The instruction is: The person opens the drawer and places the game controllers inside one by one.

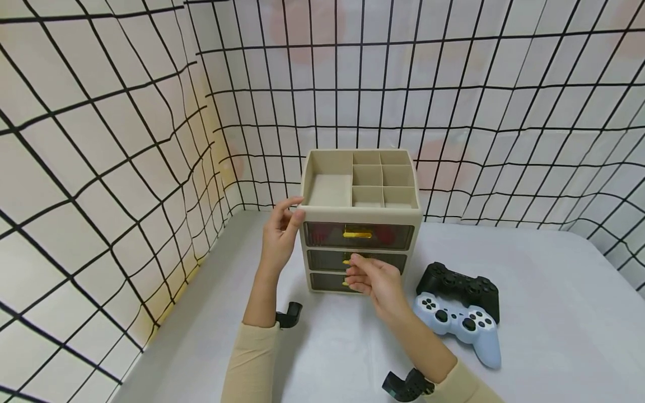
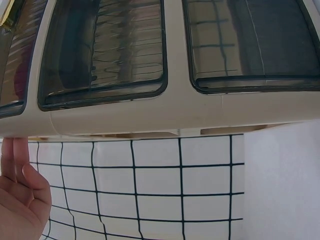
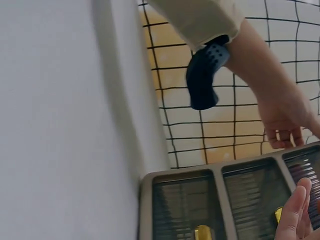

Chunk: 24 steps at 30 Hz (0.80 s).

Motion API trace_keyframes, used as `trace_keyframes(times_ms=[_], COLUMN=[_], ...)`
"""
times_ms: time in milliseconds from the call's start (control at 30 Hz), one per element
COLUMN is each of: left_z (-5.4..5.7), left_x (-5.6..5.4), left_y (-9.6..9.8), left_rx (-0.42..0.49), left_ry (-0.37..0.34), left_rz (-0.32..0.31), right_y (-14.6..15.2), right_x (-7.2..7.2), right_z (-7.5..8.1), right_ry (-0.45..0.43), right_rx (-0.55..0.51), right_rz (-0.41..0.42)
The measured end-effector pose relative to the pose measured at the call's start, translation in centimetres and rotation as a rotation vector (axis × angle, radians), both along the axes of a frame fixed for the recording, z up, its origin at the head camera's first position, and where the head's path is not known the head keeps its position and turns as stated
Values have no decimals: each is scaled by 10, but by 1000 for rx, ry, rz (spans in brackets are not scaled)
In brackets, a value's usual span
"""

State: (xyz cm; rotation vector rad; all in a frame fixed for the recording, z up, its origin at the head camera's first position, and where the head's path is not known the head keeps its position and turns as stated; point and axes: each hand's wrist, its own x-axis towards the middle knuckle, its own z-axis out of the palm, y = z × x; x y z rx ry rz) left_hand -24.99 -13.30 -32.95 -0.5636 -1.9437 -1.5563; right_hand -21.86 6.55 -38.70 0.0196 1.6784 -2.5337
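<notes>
A beige desktop organizer (image 1: 363, 214) has smoky see-through drawer fronts with gold handles and an open compartmented top. My left hand (image 1: 282, 230) rests on its upper left side, fingertips at the side wall and thumb near the front edge. In the left wrist view the left hand's fingers (image 2: 20, 155) reach up to the organizer's side. My right hand (image 1: 377, 282) is in front of the lower drawers, thumb and fingertips right by the middle drawer's gold handle (image 1: 346, 258). Red items (image 1: 385, 235) show dimly through the top drawer (image 1: 322, 235).
Right of the organizer lie a black game controller (image 1: 461, 285) and a light blue one (image 1: 456, 322), touching on the white table (image 1: 564, 313). Black wire grid panels (image 1: 363, 89) stand behind and at the sides. Each wrist wears a black band mount (image 1: 289, 315).
</notes>
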Motion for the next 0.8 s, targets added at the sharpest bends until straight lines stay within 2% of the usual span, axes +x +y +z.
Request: trace_keyframes(times_ms=[167, 367, 800], left_z=[0, -1, 1], left_x=[0, 0, 0], left_y=[0, 0, 0], left_rx=[0, -1, 2], left_ry=[-1, 7, 2], left_rz=[1, -1, 0], right_y=[0, 0, -4], right_x=[-2, -5, -9], right_z=[-12, -19, -20], right_ry=[-38, -76, -94], right_rx=[17, 22, 6], right_rz=[18, -10, -53])
